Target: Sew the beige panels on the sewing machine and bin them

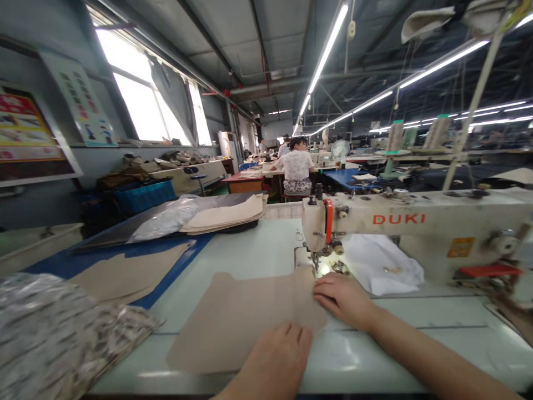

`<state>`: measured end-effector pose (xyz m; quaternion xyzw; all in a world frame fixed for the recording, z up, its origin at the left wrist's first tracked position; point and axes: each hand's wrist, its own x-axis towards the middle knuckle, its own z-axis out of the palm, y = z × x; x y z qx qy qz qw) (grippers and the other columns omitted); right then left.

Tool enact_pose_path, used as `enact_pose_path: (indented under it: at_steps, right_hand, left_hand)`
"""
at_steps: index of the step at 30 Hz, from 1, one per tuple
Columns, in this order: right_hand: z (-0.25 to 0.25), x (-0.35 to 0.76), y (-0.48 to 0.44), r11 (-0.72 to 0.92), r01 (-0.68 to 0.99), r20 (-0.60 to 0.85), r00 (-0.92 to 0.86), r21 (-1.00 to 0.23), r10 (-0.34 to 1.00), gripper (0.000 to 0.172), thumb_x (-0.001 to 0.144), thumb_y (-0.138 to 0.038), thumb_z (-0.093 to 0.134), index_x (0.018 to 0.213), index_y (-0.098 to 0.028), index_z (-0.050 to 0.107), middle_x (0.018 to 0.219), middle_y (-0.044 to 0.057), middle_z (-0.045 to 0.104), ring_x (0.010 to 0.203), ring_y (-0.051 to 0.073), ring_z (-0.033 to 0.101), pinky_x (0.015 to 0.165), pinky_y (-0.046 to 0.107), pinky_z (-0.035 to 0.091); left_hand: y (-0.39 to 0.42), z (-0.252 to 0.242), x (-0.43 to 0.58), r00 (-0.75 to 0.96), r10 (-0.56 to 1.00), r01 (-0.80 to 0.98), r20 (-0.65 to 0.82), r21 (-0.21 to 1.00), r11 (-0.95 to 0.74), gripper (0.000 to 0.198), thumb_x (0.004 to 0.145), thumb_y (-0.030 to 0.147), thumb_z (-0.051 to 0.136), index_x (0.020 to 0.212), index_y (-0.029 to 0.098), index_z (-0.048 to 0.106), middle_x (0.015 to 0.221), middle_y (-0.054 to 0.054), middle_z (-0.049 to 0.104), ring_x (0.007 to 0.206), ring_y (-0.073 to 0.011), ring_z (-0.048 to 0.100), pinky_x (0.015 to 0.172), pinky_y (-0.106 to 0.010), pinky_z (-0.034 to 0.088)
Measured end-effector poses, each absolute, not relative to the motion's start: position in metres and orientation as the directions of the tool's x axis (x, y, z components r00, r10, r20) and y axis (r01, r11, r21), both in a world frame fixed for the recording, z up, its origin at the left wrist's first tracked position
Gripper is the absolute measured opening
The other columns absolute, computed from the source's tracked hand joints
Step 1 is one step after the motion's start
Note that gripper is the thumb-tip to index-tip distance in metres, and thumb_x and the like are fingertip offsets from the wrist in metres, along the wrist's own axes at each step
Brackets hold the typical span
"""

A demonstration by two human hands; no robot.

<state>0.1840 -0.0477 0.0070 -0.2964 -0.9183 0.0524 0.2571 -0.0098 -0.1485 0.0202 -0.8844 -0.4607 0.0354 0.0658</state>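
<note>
A beige fabric piece [245, 316] lies across the pale green sewing table, its far right corner by the presser foot and needle [315, 258] of a sewing machine [395, 216]. My right hand [345, 300] is closed at the fabric's right edge, fingers together, close to the lit needle area. My left hand [277, 355] rests with bent fingers on the near edge of the same piece; its fingertips and thumb are hidden. A white cloth [381, 264] lies under the machine arm, behind my right hand.
On the left are more beige cut pieces [133, 272], a stack of beige panels [227, 214], a clear plastic bag [166, 216] and a patterned fabric bundle in plastic [54, 333]. Farther off, a person [296, 166] sits facing away. A thread stand pole [472, 111] rises at right.
</note>
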Motion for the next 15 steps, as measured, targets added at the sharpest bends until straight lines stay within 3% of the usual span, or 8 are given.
enact_pose_path:
  at_steps: [5,9,12,15]
  right_hand:
    - [0.004,0.183,-0.042,0.83,0.514,0.465,-0.693,-0.217,0.551,0.018,0.089,-0.025,0.051,0.086,-0.02,0.068,0.092,0.004,0.069,0.087,0.018,0.059,0.082,0.03,0.044]
    - [0.004,0.183,-0.042,0.83,0.509,0.465,-0.692,-0.228,0.552,0.018,0.089,-0.027,0.051,0.088,-0.02,0.068,0.094,0.004,0.069,0.088,0.018,0.059,0.083,0.03,0.044]
    - [0.003,0.184,-0.041,0.836,0.493,0.454,-0.704,-0.24,0.545,0.018,0.089,-0.027,0.051,0.091,-0.02,0.068,0.097,0.004,0.069,0.091,0.018,0.059,0.086,0.03,0.044]
    - [0.002,0.183,-0.04,0.84,0.481,0.448,-0.712,-0.251,0.541,0.019,0.09,-0.028,0.051,0.094,-0.019,0.067,0.101,0.005,0.068,0.095,0.018,0.059,0.089,0.029,0.043]
  left_hand:
    - [-0.141,0.012,-0.039,0.595,0.801,0.802,0.064,-0.107,-0.587,0.027,0.088,0.021,0.048,0.114,0.021,0.055,0.118,-0.01,0.062,0.105,-0.0233,0.059,0.089,-0.036,0.05]
    - [-0.132,0.009,-0.064,0.541,0.835,0.841,0.101,-0.038,-0.54,0.044,0.089,0.037,0.047,0.132,0.027,0.045,0.141,-0.007,0.044,0.125,-0.0262,0.046,0.101,-0.041,0.043]
    - [-0.12,0.003,-0.075,0.411,0.904,0.911,0.118,-0.014,-0.412,0.051,0.091,0.043,0.039,0.139,0.027,0.037,0.148,-0.007,0.032,0.133,-0.0275,0.034,0.105,-0.048,0.036]
    - [-0.113,-0.004,-0.076,0.343,0.934,0.939,0.098,-0.01,-0.344,0.054,0.089,0.046,0.039,0.14,0.028,0.034,0.148,-0.008,0.029,0.134,-0.029,0.031,0.106,-0.052,0.032]
